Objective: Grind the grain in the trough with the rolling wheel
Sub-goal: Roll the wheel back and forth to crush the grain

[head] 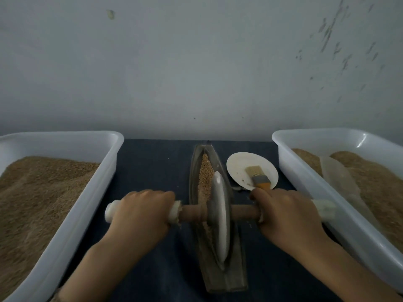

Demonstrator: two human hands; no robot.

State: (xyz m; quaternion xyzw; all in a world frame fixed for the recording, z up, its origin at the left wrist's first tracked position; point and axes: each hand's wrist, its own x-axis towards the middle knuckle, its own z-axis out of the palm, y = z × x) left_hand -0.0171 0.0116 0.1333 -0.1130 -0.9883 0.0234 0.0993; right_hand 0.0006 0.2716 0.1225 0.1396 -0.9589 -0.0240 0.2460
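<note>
Trough point(194, 171) lies lengthwise at table centre between two white tubs point(65, 192) point(327, 182) of grain; rolling wheel point(219, 216) stands upright in it. Left hand point(141, 211), right hand point(287, 212) each wrap axle handle point(242, 211). Grain point(205, 173) lines groove beyond wheel. Plate point(239, 168) with brush point(258, 177) just right.

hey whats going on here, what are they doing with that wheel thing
A person is grinding grain in a narrow boat-shaped trough with a rolling wheel. The left hand and right hand each grip one end of the wooden axle, and the wheel sits in the near half of the trough. Whole grain lies in the far half. White tubs of grain stand on both sides, and a brush lies on a small plate nearby.
</note>
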